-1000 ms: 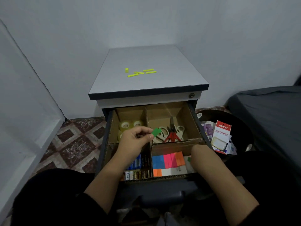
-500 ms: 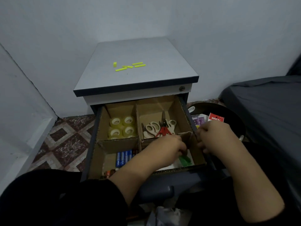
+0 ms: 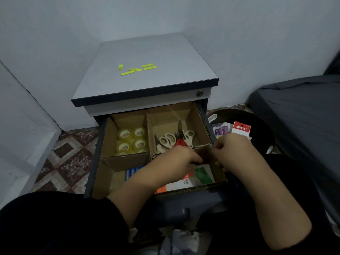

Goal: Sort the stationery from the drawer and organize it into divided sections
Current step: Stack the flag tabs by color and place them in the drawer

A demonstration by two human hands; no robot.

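The open drawer (image 3: 206, 186) holds a cardboard insert with four sections. Tape rolls (image 3: 131, 142) fill the back left one and scissors (image 3: 174, 141) lie in the back right one. Blue batteries (image 3: 132, 172) show in the front left. In the front right section lie a green sticky pad (image 3: 203, 174) and orange notes (image 3: 161, 189). My left hand (image 3: 181, 162) reaches into that section with its fingers curled down; its fingertips are hidden. My right hand (image 3: 230, 151) grips the cardboard wall (image 3: 204, 147) at the section's back right corner.
Yellow-green strips (image 3: 138, 69) lie on the grey cabinet top (image 3: 147, 83). A dark round bin (image 3: 261, 133) right of the drawer holds a red DIY packet (image 3: 241, 128). A dark covered bed (image 3: 303, 111) stands far right. Walls close in behind and left.
My left hand carried a green sticky pad from above the drawer down into the front right section, where the pad now lies. My right hand rose from that section to the cardboard wall.
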